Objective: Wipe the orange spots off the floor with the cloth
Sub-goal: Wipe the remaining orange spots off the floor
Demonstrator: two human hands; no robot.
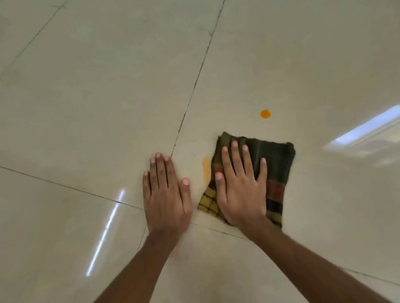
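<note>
A folded dark green checked cloth (277, 167) with red and yellow bands lies flat on the cream floor tiles. My right hand (239, 186) presses down on it, palm flat and fingers spread. Just left of the cloth's edge runs a smeared orange streak (206, 168). A round orange spot (265, 114) sits on the tile a little beyond the cloth's far edge, untouched. My left hand (165, 193) rests flat on the bare floor to the left of the streak, holding nothing.
Glossy cream floor tiles (97, 99) with dark grout lines fill the view. A window reflection (371, 131) shines at the right and a bright light streak (105, 232) at the left.
</note>
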